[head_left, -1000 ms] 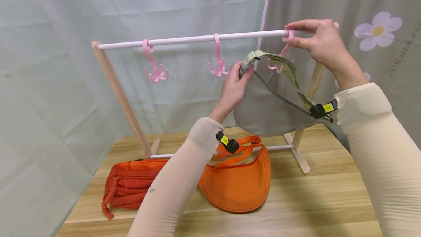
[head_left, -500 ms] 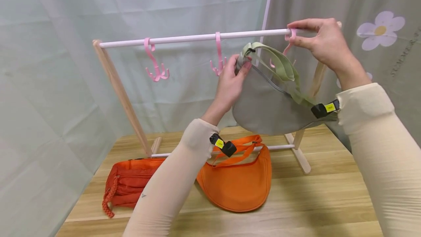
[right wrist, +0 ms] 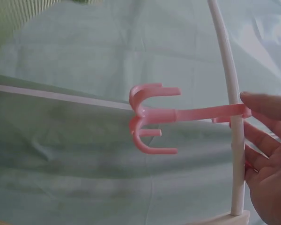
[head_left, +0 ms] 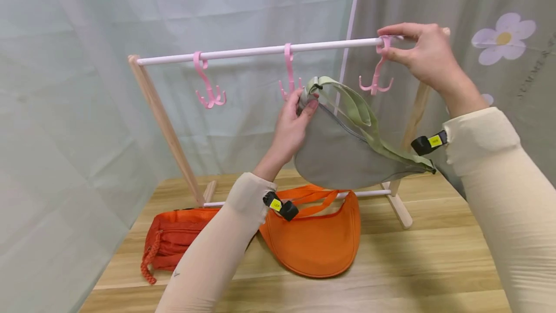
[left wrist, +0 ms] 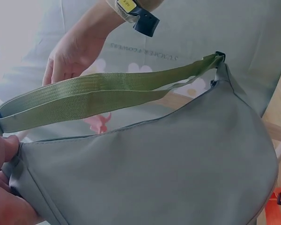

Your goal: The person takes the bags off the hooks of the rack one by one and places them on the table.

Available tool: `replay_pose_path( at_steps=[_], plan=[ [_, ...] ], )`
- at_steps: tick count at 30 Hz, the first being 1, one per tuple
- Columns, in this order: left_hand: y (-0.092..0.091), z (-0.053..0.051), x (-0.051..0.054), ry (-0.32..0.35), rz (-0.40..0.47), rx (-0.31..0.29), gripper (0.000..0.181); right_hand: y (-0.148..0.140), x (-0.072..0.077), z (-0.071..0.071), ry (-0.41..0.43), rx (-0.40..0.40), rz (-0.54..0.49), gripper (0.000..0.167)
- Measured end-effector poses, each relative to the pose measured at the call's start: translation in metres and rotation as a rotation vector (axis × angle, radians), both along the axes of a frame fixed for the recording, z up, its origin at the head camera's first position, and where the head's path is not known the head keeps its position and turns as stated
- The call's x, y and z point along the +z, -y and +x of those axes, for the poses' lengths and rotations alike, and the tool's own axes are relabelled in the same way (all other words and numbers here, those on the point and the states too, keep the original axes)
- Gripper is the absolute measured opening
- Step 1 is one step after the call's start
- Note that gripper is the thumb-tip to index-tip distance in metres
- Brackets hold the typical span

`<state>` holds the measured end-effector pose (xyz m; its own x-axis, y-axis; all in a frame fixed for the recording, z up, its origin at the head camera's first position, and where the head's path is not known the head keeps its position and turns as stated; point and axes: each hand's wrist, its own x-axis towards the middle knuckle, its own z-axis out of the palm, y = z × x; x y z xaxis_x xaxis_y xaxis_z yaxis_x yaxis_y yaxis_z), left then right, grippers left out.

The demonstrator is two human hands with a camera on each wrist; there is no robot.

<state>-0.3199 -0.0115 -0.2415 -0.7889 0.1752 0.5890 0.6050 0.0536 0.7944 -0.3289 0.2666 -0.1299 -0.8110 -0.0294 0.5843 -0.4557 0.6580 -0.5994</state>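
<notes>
My left hand (head_left: 288, 127) pinches the upper left corner of a grey crescent-shaped shoulder bag (head_left: 347, 153), held in the air in front of the rack. Its light green webbing strap (head_left: 362, 120) arches loosely above the zipped edge; the bag's right end droops. At the rack's right end, my right hand (head_left: 430, 57) pinches the top of a pink multi-prong hook (head_left: 374, 74) where it loops over the white rod (head_left: 243, 52). In the right wrist view that hook (right wrist: 159, 115) carries nothing, and the fingers (right wrist: 267, 105) reach around the rod beside it.
Two more pink hooks, a left one (head_left: 210, 91) and a middle one (head_left: 289, 64), hang on the rod. On the wooden table (head_left: 391, 274) lie a red pouch (head_left: 173, 238) with a braided cord and an orange crescent bag (head_left: 314, 248). Wooden legs (head_left: 167, 132) support the rack.
The left hand has carried the grey bag left and slightly down, after a small rise. Its strap no longer overlaps the right hook in the head view. The right hand has stayed at the rod.
</notes>
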Motion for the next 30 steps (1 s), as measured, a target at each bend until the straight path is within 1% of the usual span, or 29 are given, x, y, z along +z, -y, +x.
replay_pose_path(
  at_steps=[4,6,8,10,12,14,15,17,19,22,24,26,28,30],
  plan=[
    [0.010,0.001,-0.007,-0.008,0.008,-0.014,0.027,-0.002,-0.003,0.005,-0.020,0.040,-0.077,0.042],
    [0.015,0.002,-0.010,0.006,0.004,-0.017,0.027,-0.003,-0.005,0.010,-0.037,0.051,-0.109,0.042],
    [0.022,0.004,-0.013,0.026,0.001,-0.017,0.029,-0.004,-0.011,0.017,-0.080,0.041,-0.105,0.042],
    [0.028,0.005,-0.015,0.043,-0.001,-0.019,0.030,-0.005,-0.020,0.025,-0.126,0.062,-0.109,0.041],
    [0.035,0.006,-0.016,0.052,-0.004,-0.019,0.030,-0.006,-0.033,0.036,-0.154,0.091,-0.120,0.041],
    [0.042,0.007,-0.017,0.056,-0.004,-0.021,0.030,-0.009,-0.050,0.045,-0.157,0.135,-0.150,0.039],
    [0.045,0.007,-0.016,0.058,-0.002,-0.020,0.030,-0.010,-0.060,0.050,-0.144,0.155,-0.165,0.038],
    [0.052,0.008,-0.015,0.061,0.003,-0.018,0.029,-0.014,-0.081,0.059,-0.089,0.178,-0.175,0.039],
    [0.058,0.009,-0.014,0.064,0.018,-0.016,0.028,-0.018,-0.102,0.065,-0.020,0.212,-0.157,0.043],
    [0.068,0.010,-0.012,0.062,0.036,-0.017,0.028,-0.025,-0.134,0.071,0.121,0.307,-0.112,0.053],
    [0.073,0.011,-0.012,0.061,0.047,-0.014,0.028,-0.029,-0.155,0.070,0.215,0.413,-0.108,0.064],
    [0.077,0.011,-0.011,0.061,0.056,-0.011,0.028,-0.033,-0.175,0.066,0.302,0.511,-0.134,0.076],
    [0.079,0.013,-0.012,0.069,0.073,-0.014,0.028,-0.036,-0.195,0.061,0.362,0.584,-0.175,0.086],
    [0.080,0.014,-0.014,0.083,0.099,-0.029,0.027,-0.038,-0.215,0.056,0.398,0.626,-0.225,0.091]
  ],
)
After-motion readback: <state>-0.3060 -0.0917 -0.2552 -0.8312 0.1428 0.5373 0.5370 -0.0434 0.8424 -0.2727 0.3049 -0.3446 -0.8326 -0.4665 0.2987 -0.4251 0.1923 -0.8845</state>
